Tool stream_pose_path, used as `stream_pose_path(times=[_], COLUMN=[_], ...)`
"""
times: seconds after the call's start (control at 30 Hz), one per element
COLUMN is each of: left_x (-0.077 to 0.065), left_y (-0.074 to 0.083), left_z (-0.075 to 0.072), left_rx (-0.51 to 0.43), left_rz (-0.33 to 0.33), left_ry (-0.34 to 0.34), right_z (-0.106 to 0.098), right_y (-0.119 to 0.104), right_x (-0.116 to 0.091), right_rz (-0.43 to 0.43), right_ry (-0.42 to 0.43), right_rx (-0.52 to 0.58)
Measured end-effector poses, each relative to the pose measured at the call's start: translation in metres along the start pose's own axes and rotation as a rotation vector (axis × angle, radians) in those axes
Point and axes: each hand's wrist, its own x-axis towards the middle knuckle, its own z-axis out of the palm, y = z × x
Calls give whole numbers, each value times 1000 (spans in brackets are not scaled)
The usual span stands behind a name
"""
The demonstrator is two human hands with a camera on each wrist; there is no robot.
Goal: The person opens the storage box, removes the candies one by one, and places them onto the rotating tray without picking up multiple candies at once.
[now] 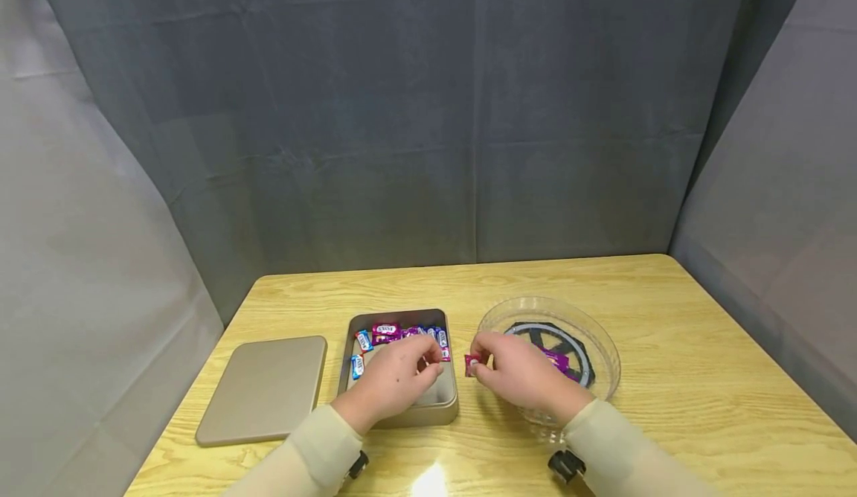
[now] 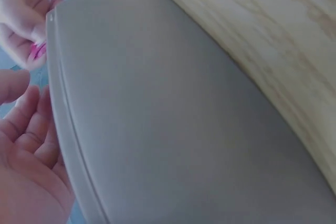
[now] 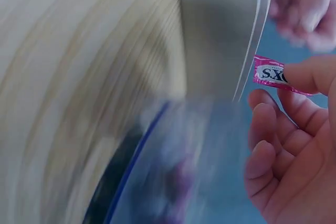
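A small pink wrapped candy (image 1: 471, 365) is pinched between the thumb and a finger of my right hand (image 1: 518, 370), beside the clear plastic bowl (image 1: 611, 356). Dark lettering on white marks the candy's wrapper in the right wrist view. Over the open metal tin (image 1: 428, 417) hovers my left hand (image 1: 396, 376), its fingers loosely bent and the thumb apart from them; nothing shows between them. Several blue, purple and pink candies (image 1: 386, 329) lie in the tin, mostly along its far side. Purple candies (image 1: 559, 361) sit in the bowl, partly behind my right hand.
A flat square metal lid (image 1: 268, 389) lies on the wooden table (image 1: 696, 378), left of the tin. Grey cloth (image 1: 375, 125) hangs behind the table and along both sides. The bowl stands right of the tin with a narrow gap between.
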Motion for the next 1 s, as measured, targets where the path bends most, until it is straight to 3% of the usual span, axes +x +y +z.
stream_pose_path(times=[0.23, 0.37, 0.6, 0.83, 1.0], left_x=[-2, -3, -4, -4, -4], left_y=[-4, -6, -6, -6, -8], left_z=[2, 1, -1, -2, -3], left_rx=[21, 7, -4, -1, -1], left_rz=[8, 1, -26, -26, -35], left_ry=[10, 12, 3, -1, -17], right_z=[-14, -21, -27, -25, -24], right_y=[50, 65, 72, 74, 74], right_x=[-15, -20, -21, -18, -18], right_rz=[99, 135, 144, 215, 207], right_ry=[0, -11, 4, -17, 11], right_rx=[-48, -84, -164, -190, -199])
